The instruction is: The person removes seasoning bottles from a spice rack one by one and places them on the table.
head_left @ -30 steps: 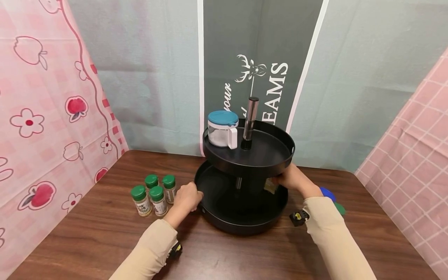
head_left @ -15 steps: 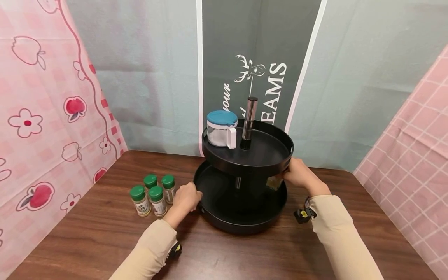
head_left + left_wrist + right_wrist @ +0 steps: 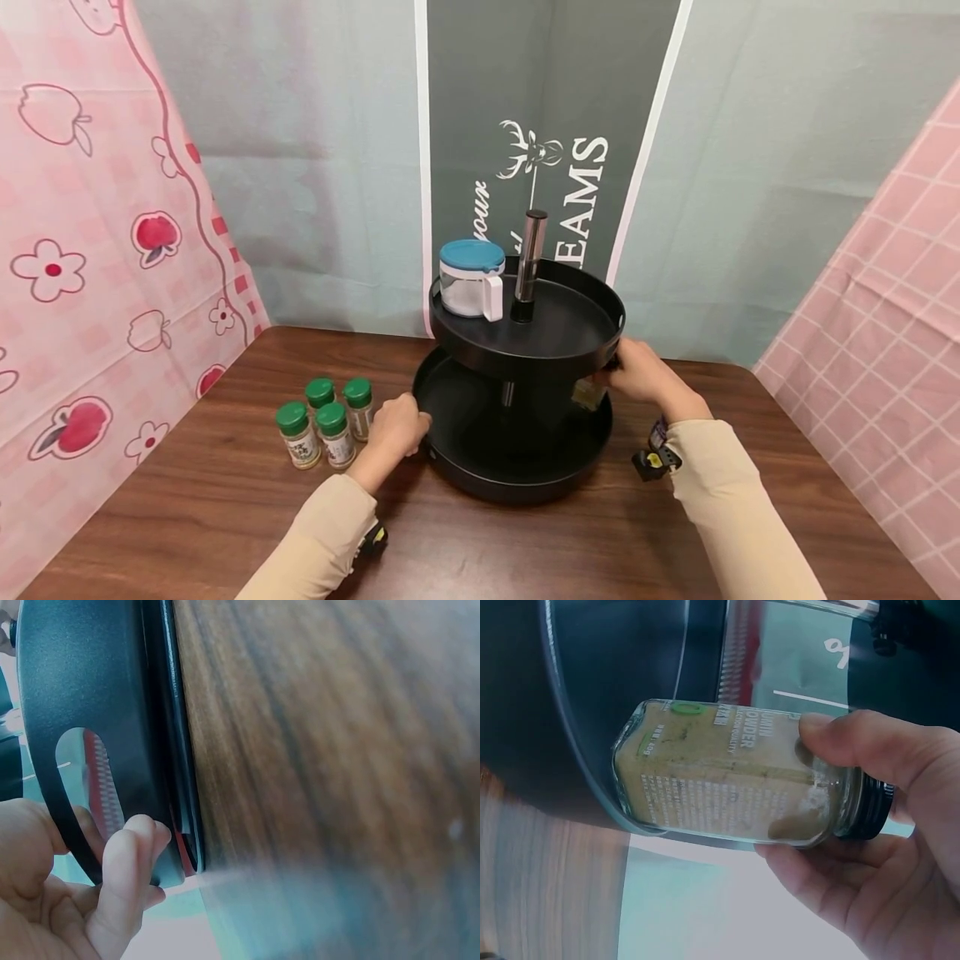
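A black two-tier turntable rack (image 3: 517, 492) with a metal centre post (image 3: 531, 258) stands mid-table. My left hand (image 3: 397, 427) grips the left rim of its lower tray; in the left wrist view, fingers and thumb close round the wall beside an oval handle slot (image 3: 71, 754). Between the tiers on the right, my right hand (image 3: 647, 377) holds a glass spice jar (image 3: 712, 772) of yellowish powder. Thumb and fingers grip it near its black lid (image 3: 871, 806), and its base end is close to the lower tray's wall. On the upper tray sits a clear canister (image 3: 465, 292) with a blue lid and white handle.
Several green-capped seasoning bottles (image 3: 332, 433) cluster on the wooden table (image 3: 465, 558), left of my left hand. A dark object (image 3: 658, 433) shows partly behind my right wrist. Curtains hang behind and at both sides.
My right hand has shifted a little to the right with the spice jar, and its sleeve now covers the blue and green things seen earlier. My left hand keeps its grip.
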